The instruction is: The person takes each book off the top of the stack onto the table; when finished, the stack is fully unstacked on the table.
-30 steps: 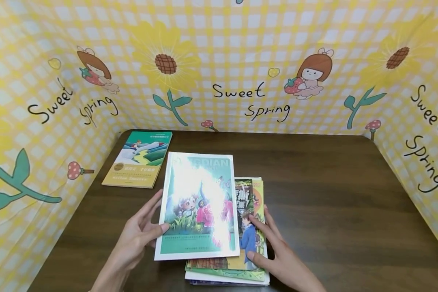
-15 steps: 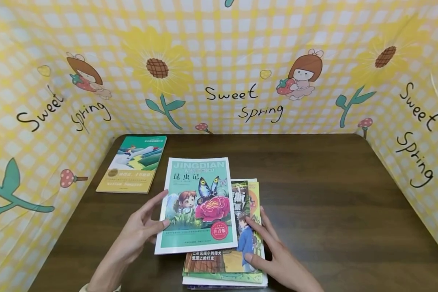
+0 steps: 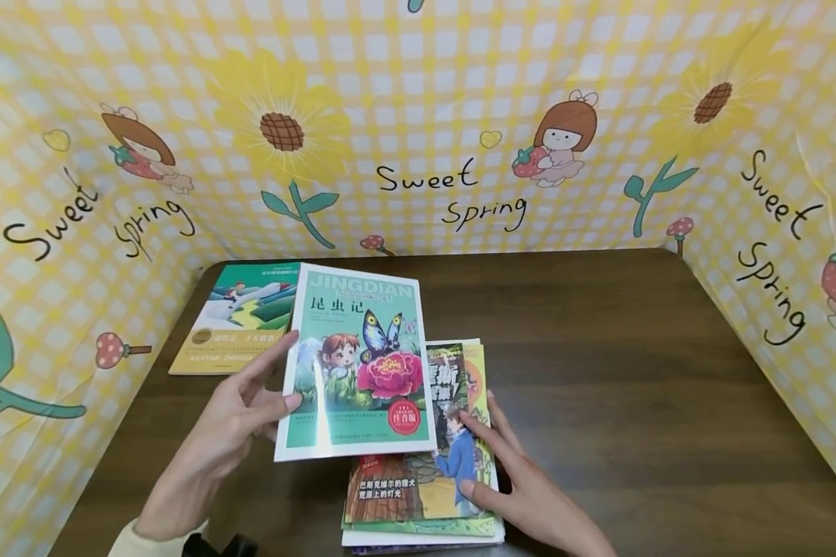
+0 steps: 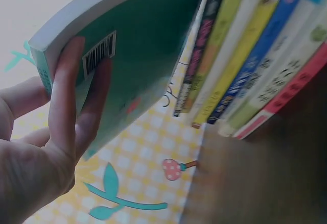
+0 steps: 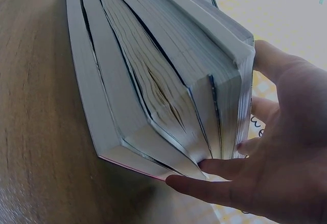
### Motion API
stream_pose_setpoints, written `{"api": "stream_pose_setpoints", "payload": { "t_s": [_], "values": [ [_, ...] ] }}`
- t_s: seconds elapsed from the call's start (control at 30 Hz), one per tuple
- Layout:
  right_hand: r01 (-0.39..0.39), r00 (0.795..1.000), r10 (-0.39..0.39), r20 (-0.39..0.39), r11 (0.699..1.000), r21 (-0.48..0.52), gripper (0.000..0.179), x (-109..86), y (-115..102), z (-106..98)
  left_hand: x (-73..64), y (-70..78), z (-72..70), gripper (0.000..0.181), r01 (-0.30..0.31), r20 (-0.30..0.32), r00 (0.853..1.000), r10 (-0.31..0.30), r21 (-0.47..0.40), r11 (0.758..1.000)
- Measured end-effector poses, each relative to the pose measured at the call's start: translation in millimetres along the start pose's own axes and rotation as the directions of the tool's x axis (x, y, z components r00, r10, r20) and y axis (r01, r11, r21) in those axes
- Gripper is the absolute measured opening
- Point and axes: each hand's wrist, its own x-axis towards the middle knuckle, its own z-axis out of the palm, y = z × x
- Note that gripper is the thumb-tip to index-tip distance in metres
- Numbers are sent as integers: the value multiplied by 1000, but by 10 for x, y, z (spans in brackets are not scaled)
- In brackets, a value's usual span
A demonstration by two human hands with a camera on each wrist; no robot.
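Observation:
My left hand (image 3: 223, 418) pinches the left edge of a teal paperback (image 3: 355, 410) with a butterfly and pink flower on its cover. The thumb lies on the front; in the left wrist view, fingers support the back cover (image 4: 148, 55) near a barcode. The book is raised and tilted, overlapping the left part of a book stack (image 3: 390, 503). Topmost in the stack is a brown comic-style cover with a figure in blue. My right hand (image 3: 522, 487) rests at the stack's right edge, extended fingers touching the top cover and the page edges (image 5: 153, 91).
A green and yellow paperback (image 3: 216, 340) lies at the table's back left, its right side partly hidden by the teal book. The dark wooden table (image 3: 599, 371) extends to the right. Yellow checked cloth walls (image 3: 418, 116) enclose the back and sides.
The teal book, held in my left hand, has moved up and left, now overlapping the green and yellow one in view. Its glare has shrunk. My right hand has stayed at the stack.

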Motion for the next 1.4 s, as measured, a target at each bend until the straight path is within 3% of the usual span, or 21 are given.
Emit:
{"api": "stream_pose_setpoints", "payload": {
  "t_s": [0.2, 0.4, 0.53, 0.73, 0.83, 0.93, 1.03, 1.17, 1.27, 1.4],
  "values": [
    [30, 999, -30, 12, 999, 19, 68, -16, 28, 6, 255, 186, -114, 75, -27, -34, 999, 27, 10, 1000],
    [52, 999, -52, 11, 998, 20, 69, -10, 54, -3, 568, 257, -353, 75, -32, -110, 993, 29, -29, 999],
    [48, 998, -49, 29, 998, 34, 67, 0, 64, -6, 728, 219, -527, 76, -8, -180, 984, -8, -87, 996],
    [54, 997, -56, 54, 998, 43, 66, -13, 66, -11, 844, 106, -693, 79, 18, -205, 978, -46, -136, 990],
    [59, 997, -62, 55, 997, 53, 65, -13, 62, -22, 920, 49, -761, 81, 68, -218, 972, -87, -94, 993],
    [62, 996, -65, 53, 996, 58, 65, -10, 56, -30, 1017, -27, -834, 80, 155, -234, 961, -145, 25, 988],
    [70, 996, -73, 59, 996, 58, 65, -12, 56, -30, 1085, -129, -915, 77, 253, -259, 946, -197, 209, 945],
    [74, 995, -78, 64, 995, 62, 65, -15, 61, -32, 1176, -267, -999, 75, 362, -300, 921, -248, 426, 829],
    [73, 995, -77, 64, 995, 68, 65, -18, 67, -37, 1270, -360, -1028, 75, 426, -324, 900, -291, 513, 745],
    [82, 994, -87, 67, 994, 76, 65, -15, 77, -47, 1386, -449, -1036, 75, 480, -336, 877, -343, 585, 653]
  ]
}}
